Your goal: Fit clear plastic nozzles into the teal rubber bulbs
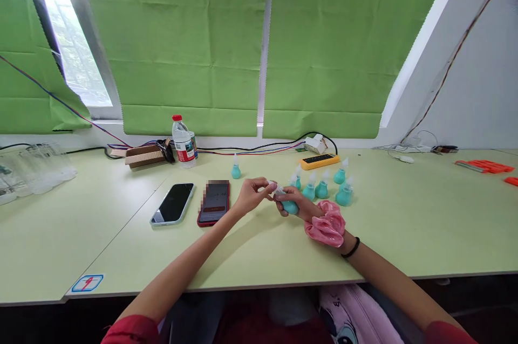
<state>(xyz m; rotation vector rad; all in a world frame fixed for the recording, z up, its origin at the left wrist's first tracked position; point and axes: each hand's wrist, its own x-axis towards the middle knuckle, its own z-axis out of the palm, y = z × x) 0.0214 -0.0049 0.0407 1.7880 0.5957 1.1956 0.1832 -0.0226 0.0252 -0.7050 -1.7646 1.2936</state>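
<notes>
My right hand (288, 201) is wrapped round a small teal squeeze bulb (290, 207) with a whitish, clear nozzle pointing up and left. At that nozzle's end, the thumb and fingers of my left hand (259, 193) are pinched together; the fingers partly hide the tip. Just beyond my right hand stand several similar teal bulbs (343, 194) with clear pointed nozzles, grouped close together. One more teal bulb (236, 171) stands upright by itself, farther back and left of my hands.
A white phone (172, 204) and a red-cased phone (214, 204) lie left of my hands. Behind stand a red-capped bottle (184, 142), a cardboard box (144, 156) and a yellow power strip (320, 162) with cables. Clear plastic items (34, 169) lie far left, orange pieces (485, 165) far right.
</notes>
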